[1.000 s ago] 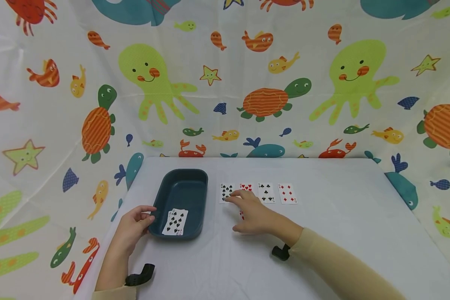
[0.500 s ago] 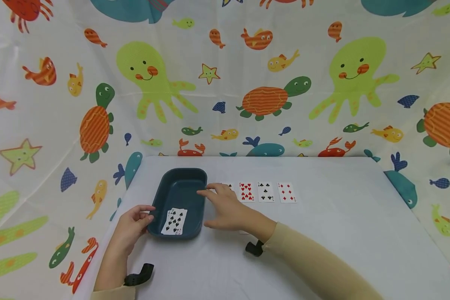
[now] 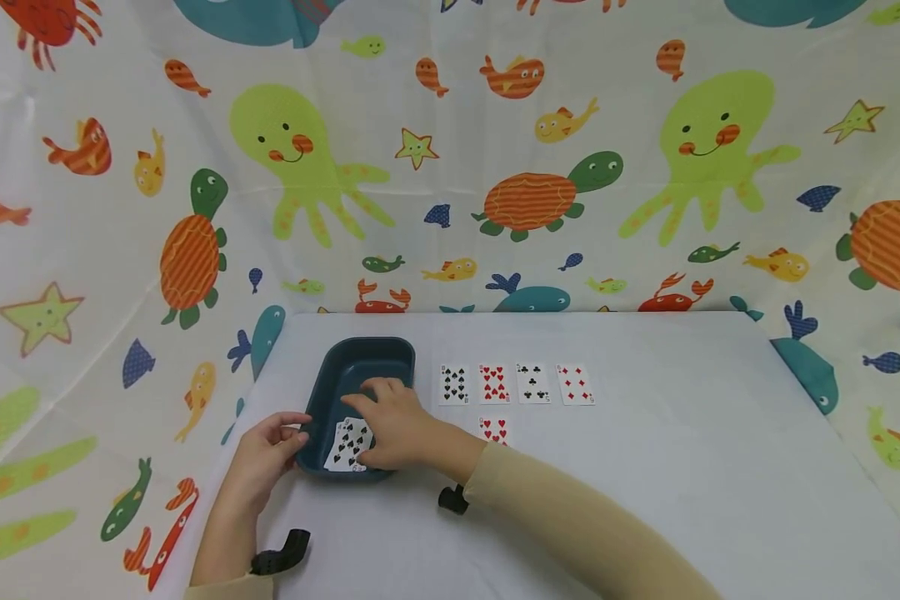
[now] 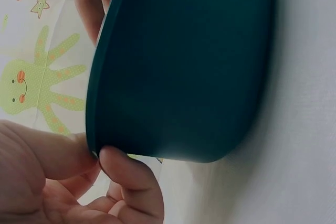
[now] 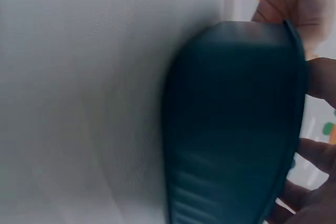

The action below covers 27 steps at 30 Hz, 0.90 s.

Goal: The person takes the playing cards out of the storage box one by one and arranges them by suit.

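The tray (image 3: 375, 357) held playing cards (image 3: 348, 444) nearside; right of it ran a spade card (image 3: 453, 386), heart card (image 3: 493, 386), club card (image 3: 533, 384), diamond card (image 3: 575, 385), a second heart card (image 3: 493, 430) nearer.

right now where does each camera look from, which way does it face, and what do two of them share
Head: on the person's head, facing forward and down at the tray, playing cards and patterned cloth; left arm, right arm, left grip and right grip show.
Left wrist: sideways picture facing the tray's outer wall; left grip pinches the rim, right grip's fingers show above.
Right wrist: sideways too, facing the outer wall; parts of both grips show.
Shared: both wrist views include tray and cloth.
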{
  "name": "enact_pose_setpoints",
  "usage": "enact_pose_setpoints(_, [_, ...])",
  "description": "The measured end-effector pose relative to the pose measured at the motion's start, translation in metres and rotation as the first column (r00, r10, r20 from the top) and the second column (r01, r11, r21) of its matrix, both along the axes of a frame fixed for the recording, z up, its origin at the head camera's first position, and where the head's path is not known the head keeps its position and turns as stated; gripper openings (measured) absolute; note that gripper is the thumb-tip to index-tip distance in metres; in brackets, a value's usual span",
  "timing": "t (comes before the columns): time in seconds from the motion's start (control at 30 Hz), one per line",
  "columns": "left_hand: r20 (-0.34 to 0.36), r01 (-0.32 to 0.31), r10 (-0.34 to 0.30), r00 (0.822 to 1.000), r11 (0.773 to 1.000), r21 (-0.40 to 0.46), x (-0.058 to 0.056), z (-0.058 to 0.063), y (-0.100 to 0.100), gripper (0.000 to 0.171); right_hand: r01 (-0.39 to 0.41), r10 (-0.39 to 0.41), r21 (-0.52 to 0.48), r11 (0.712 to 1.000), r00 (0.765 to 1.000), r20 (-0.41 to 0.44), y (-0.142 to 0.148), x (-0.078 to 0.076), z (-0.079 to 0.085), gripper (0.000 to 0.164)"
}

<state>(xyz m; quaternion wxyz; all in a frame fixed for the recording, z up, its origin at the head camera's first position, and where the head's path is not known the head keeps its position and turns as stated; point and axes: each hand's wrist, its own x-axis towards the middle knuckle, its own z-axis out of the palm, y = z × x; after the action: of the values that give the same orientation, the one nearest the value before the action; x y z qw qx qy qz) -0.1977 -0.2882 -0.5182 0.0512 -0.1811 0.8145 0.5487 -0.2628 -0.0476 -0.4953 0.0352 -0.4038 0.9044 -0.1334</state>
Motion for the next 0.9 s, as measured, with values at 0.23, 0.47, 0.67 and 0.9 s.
enact_pose_setpoints(0.23, [-0.002,0.01,-0.01,1.0,1.0,0.004,0.002,-0.002,-0.001,0.039,0.035,-0.035,0.098,0.995,0.999,-0.002,-0.019,0.002,-0.008,0.089])
enact_pose_setpoints(0.47, [-0.023,0.026,-0.026,0.999,1.0,0.004,0.002,0.0,-0.002,0.039,0.035,-0.029,0.189,0.981,0.999,-0.037,-0.036,-0.001,-0.011,0.089])
enact_pose_setpoints(0.67, [-0.028,0.019,-0.018,0.999,1.0,0.015,0.002,-0.002,-0.003,0.038,0.027,-0.029,0.193,0.981,1.0,0.004,-0.046,-0.001,-0.013,0.079])
enact_pose_setpoints(0.9, [-0.023,0.013,-0.013,1.0,1.0,0.028,0.001,-0.003,-0.003,0.039,0.054,-0.059,0.219,0.974,0.998,0.018,-0.051,-0.003,-0.02,0.072])
